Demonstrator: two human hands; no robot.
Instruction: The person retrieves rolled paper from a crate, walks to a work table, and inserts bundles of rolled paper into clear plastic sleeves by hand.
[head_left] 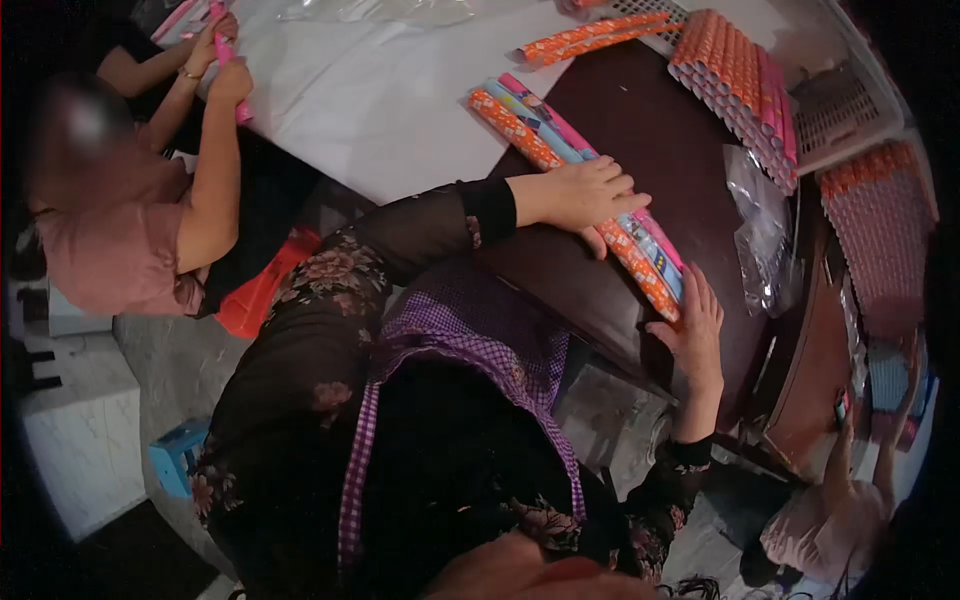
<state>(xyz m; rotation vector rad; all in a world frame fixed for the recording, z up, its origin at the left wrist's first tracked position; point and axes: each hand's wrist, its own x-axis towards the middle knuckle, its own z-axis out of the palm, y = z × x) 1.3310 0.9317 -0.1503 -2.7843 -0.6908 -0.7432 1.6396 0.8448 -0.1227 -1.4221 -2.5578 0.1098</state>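
Observation:
Three wrapping paper rolls lie side by side on the dark brown table (590, 100): an orange patterned roll (516, 127), a light blue printed roll (540, 122) and a pink roll (562, 122). My left hand (585, 195) reaches across their middle, thumb on the orange side and fingers over the pink side, gripping them together. At their near end is my right hand (697, 325), its palm against or close to the roll ends. Its thumb and fingers are stretched apart, and it grips nothing.
Two orange rolls (595, 40) lie farther back near a white sheet (370, 90). Stacked orange and pink rolls (735, 90) stand beside a white plastic basket (875, 115). Clear plastic bags (762, 235) lie to the right. A co-worker (130, 220) holds a pink roll; another person (830, 530) is lower right.

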